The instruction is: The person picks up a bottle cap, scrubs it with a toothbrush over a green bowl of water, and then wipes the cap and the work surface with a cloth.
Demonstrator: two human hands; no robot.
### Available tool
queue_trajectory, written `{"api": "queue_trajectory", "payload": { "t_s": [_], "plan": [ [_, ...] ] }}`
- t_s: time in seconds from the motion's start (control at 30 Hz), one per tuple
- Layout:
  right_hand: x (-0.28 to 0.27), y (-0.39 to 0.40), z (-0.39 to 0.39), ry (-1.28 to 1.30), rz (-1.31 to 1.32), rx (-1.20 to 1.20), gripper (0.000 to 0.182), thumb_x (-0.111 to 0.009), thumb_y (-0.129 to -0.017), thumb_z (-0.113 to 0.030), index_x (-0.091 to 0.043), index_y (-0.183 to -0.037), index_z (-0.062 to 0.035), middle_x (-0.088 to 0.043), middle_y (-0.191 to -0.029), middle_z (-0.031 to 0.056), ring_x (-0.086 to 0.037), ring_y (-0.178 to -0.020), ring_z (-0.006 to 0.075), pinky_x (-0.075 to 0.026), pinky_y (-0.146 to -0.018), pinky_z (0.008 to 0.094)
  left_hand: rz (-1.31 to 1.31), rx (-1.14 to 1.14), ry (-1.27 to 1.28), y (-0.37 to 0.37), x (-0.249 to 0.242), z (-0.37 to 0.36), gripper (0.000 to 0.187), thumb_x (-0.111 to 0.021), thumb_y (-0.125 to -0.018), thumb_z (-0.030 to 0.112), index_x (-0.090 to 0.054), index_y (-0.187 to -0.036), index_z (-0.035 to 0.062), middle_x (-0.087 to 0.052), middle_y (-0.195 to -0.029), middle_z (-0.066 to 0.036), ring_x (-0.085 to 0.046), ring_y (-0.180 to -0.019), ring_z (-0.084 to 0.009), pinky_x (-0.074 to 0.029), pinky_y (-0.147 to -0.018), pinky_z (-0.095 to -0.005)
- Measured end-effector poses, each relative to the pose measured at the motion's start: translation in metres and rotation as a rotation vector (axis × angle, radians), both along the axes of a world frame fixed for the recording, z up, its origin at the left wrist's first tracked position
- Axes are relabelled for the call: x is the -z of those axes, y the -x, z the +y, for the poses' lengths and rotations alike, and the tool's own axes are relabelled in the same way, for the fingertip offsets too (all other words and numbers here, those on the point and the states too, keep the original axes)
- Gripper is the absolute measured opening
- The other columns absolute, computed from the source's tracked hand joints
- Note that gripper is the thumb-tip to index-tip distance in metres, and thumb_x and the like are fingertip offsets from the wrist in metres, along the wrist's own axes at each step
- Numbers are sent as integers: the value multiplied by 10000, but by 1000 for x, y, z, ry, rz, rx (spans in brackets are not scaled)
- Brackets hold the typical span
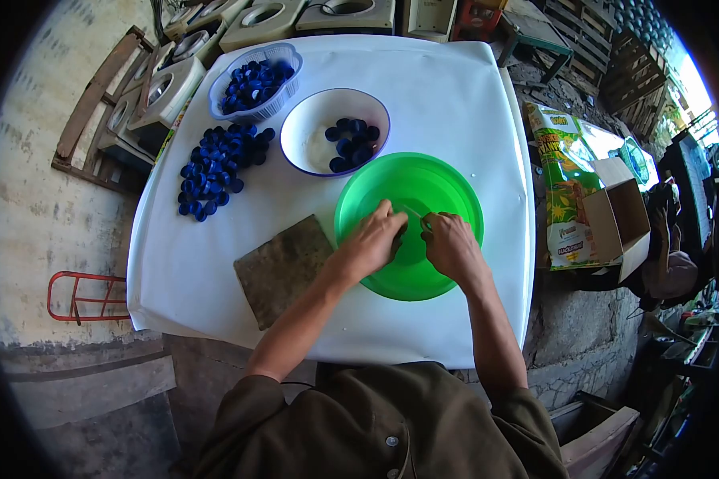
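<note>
A plastered wall [32, 199] fills the left of the frame, and pale casings [260, 17] with round openings line the top. A white-covered table [455, 104] takes up the middle. The green basin [415, 289] sits at the centre, close to the body, probably so both forearms can reach over its near rim without stretching.

The left hand [373, 239] is over the basin's left part, its fingers curled inward; I cannot tell what, if anything, they grip. The right hand [454, 246] faces it, thumb and forefinger drawn together beside a thin pale sliver [412, 212] — too small to tell whether they pinch it. The tips face each other, perhaps for close work between them.

Blue caps stand in three lots — a loose pile [208, 176] at upper left, some in a clear basket [284, 94], others in a white bowl [299, 140] — seemingly kept apart by container. A flat brown slab [280, 271] lies beside the left forearm.
</note>
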State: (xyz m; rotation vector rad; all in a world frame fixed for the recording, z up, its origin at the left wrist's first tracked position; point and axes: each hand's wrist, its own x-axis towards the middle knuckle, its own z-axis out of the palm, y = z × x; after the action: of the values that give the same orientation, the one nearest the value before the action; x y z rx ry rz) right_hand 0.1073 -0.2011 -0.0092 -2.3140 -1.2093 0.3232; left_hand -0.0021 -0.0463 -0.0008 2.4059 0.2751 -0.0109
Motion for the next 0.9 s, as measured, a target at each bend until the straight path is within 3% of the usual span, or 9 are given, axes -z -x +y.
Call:
{"api": "queue_trajectory", "payload": {
  "t_s": [0.03,0.07,0.2,0.3,0.4,0.43,0.5,0.73,0.9],
  "plan": [
    [-7,-1,-2,-22,20,-1,78,-624,-834,13,-614,-896,59,-664,-916,255,-656,-864,435,-511,-733,518,-67,-9,66,-2,-1,4,370,-697,-826,-47,-644,-1180,45,-608,-1113,-202,-632,-1074,-387,-529,-920,-431],
    [-16,-2,-4,-45,40,1,95,-630,-840,10,-625,-918,62,-670,-934,254,-656,-876,436,-512,-744,515,-256,10,95,-2,0,9,419,-677,-856,-68,-599,-1256,29,-638,-1162,-185,-662,-1074,-323,-543,-937,-386],
    [-52,6,-11,-181,60,131,219,-650,-876,2,-641,-1090,49,-676,-998,245,-658,-902,432,-522,-803,475,-395,-168,849,-2,-5,19,353,-629,-972,-5,-540,-1311,-45,-648,-1237,-106,-644,-1136,-174,-542,-993,-338],
    [-58,13,-15,-332,153,168,238,-649,-882,18,-615,-1114,53,-676,-1009,240,-668,-901,426,-532,-788,465,-375,-211,1088,2,-6,26,330,-606,-1004,44,-546,-1320,-30,-659,-1218,-118,-646,-1134,-183,-543,-980,-341],
    [-57,25,-14,-403,351,204,258,-647,-890,35,-601,-1143,54,-681,-1005,231,-684,-896,405,-546,-754,449,-409,-265,1081,2,-1,30,306,-603,-1013,72,-563,-1304,-12,-667,-1233,-101,-657,-1020,-119,-543,-929,-312],
    [-55,30,-13,-430,288,130,274,-647,-898,39,-600,-1168,56,-682,-1008,223,-699,-867,374,-554,-712,425,-410,-295,1062,1,1,30,302,-609,-1009,73,-568,-1298,-7,-670,-1230,-97,-657,-994,-107,-542,-914,-304],
    [-69,43,-13,-350,536,190,280,-647,-908,33,-603,-1183,56,-681,-1011,216,-700,-842,358,-553,-698,414,-504,-294,1175,-1,6,28,296,-619,-1005,71,-573,-1291,6,-683,-1194,-79,-653,-958,-87,-533,-892,-288],
    [-52,35,-15,-479,294,161,266,-658,-918,10,-620,-1177,63,-685,-1017,213,-700,-816,330,-552,-681,385,-470,-277,1146,-1,-4,20,349,-704,-939,20,-565,-1259,1,-704,-1104,-95,-671,-979,-111,-552,-899,-278],
    [-60,34,-23,-449,383,163,278,-660,-905,21,-630,-1179,60,-678,-993,223,-690,-812,354,-547,-713,402,-550,-297,1146,-1,-12,28,480,-760,-894,9,-501,-1298,6,-695,-1139,-152,-690,-981,-147,-574,-894,-288]
  ]
}}
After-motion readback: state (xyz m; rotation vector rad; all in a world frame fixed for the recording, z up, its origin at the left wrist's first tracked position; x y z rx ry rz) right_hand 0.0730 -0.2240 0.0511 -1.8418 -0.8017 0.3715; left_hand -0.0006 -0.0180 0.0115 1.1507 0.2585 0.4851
